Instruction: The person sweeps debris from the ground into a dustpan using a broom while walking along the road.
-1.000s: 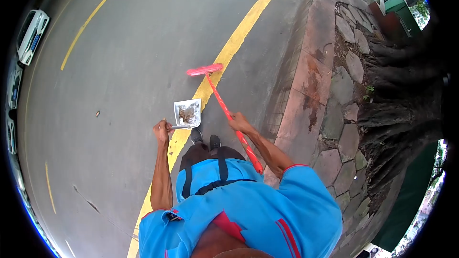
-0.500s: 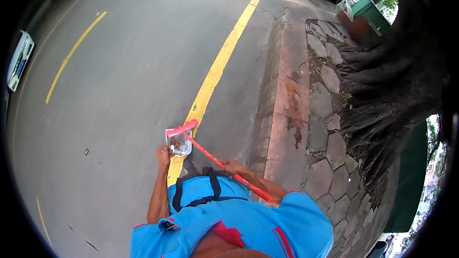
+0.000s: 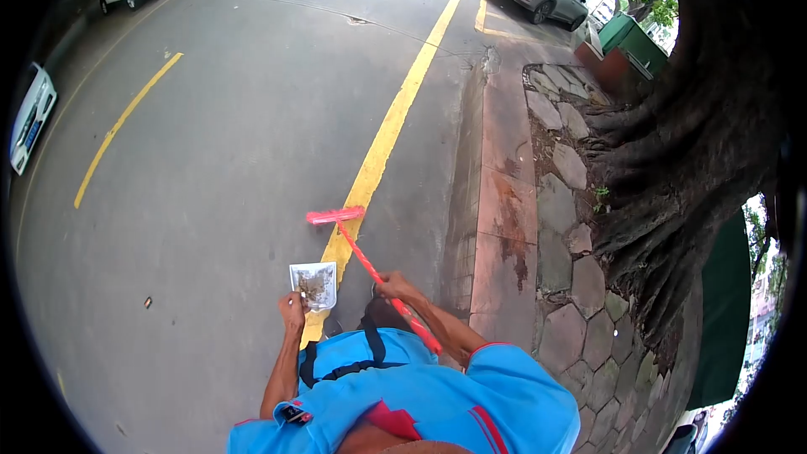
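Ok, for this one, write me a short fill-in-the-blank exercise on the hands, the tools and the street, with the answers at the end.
1. The left hand holds a dustpan whose colour is ____.
2. The right hand grips the broom; of broom head and dustpan, the one nearer the shirt is the ____.
3. The long painted line by the kerb is ____.
4. The tree trunk is at the picture's ____ side.

Missing words: white; dustpan; yellow; right.

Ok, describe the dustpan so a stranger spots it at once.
Follow the long yellow line on the road down toward the blue shirt. There, the wearer's left hand holds a white, squarish dustpan. Unlike the red broom head just beyond it, this is tray-shaped, with brown debris inside.
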A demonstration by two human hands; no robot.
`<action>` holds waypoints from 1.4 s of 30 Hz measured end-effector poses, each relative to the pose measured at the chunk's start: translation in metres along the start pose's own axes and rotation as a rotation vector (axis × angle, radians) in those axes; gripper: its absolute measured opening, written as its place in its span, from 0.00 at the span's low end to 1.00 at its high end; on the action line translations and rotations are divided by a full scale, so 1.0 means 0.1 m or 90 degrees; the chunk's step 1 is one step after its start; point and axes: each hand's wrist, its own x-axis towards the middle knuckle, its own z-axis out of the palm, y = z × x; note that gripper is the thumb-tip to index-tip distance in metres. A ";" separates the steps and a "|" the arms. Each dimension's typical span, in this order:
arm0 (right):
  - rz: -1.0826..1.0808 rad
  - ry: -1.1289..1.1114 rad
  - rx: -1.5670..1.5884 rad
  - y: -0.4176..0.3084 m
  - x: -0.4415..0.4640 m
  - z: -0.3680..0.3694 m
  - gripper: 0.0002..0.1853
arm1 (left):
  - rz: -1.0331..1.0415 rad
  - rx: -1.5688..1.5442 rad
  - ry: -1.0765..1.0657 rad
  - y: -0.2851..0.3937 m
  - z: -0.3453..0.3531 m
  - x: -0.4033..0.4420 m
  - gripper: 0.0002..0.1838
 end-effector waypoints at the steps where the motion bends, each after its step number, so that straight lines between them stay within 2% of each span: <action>1: 0.005 -0.004 -0.027 0.01 0.06 0.02 0.11 | 0.008 0.023 0.017 0.05 0.03 0.01 0.17; 4: 0.019 -0.067 -0.118 0.04 0.08 0.02 0.11 | -0.005 -0.006 0.030 0.04 0.08 0.13 0.16; 7: 0.036 -0.118 -0.124 -0.05 -0.18 -0.13 0.16 | -0.019 0.016 0.022 0.07 0.15 0.19 0.17; 9: 0.003 -0.196 -0.125 -0.11 -0.42 -0.25 0.24 | -0.018 0.011 0.019 0.08 0.24 0.21 0.18; 12: 0.044 -0.209 -0.088 0.04 -0.47 -0.38 0.30 | -0.013 0.011 0.023 0.06 0.34 0.26 0.19; 13: 0.044 -0.208 -0.088 0.03 -0.48 -0.45 0.30 | -0.003 0.016 0.009 0.08 0.35 0.26 0.20; 15: 0.138 -0.231 0.021 -0.05 -0.58 -0.55 0.30 | 0.001 0.021 0.000 0.06 0.33 0.23 0.20; 19: 0.148 -0.149 0.080 -0.23 -0.56 -0.55 0.30 | -0.018 0.012 -0.009 0.08 0.29 0.21 0.19; 21: 0.076 -0.071 0.076 -0.13 -0.27 -0.48 0.25 | -0.007 0.007 -0.008 0.04 0.25 0.22 0.18; 23: 0.076 -0.080 -0.005 -0.35 -0.06 -0.50 0.29 | -0.003 0.013 -0.022 0.06 0.23 0.28 0.18; 26: 0.018 -0.025 -0.016 -0.38 0.36 -0.43 0.12 | 0.001 0.082 -0.008 0.14 0.23 0.23 0.20; 27: 0.017 -0.021 -0.002 -0.52 0.31 -0.41 0.11 | 0.016 0.095 -0.003 0.28 0.29 0.17 0.21; 28: -0.002 -0.031 0.012 -0.51 0.33 -0.38 0.13 | 0.047 0.107 -0.002 0.11 0.23 0.22 0.21; 32: 0.079 -0.079 -0.004 -0.07 0.24 -0.21 0.19 | 0.001 0.093 0.007 0.28 0.32 0.14 0.21; 33: 0.048 -0.074 -0.049 0.09 0.15 -0.20 0.21 | -0.010 0.090 0.019 0.24 0.30 0.12 0.21; 34: 0.010 -0.065 -0.092 0.06 0.04 -0.17 0.24 | -0.003 0.087 0.016 0.21 0.30 0.16 0.21; 36: 0.046 -0.085 -0.112 0.01 -0.32 -0.22 0.28 | -0.010 0.084 0.010 0.18 0.31 0.14 0.21; 38: 0.104 -0.187 -0.085 -0.08 -0.54 -0.31 0.28 | -0.018 0.107 0.000 0.27 0.33 0.16 0.21; 40: 0.123 -0.197 -0.079 -0.09 -0.69 -0.39 0.27 | -0.031 0.112 -0.006 0.27 0.35 0.15 0.21; 42: 0.185 -0.170 0.068 -0.06 -0.75 -0.46 0.29 | 0.030 0.161 -0.011 0.26 0.34 0.16 0.22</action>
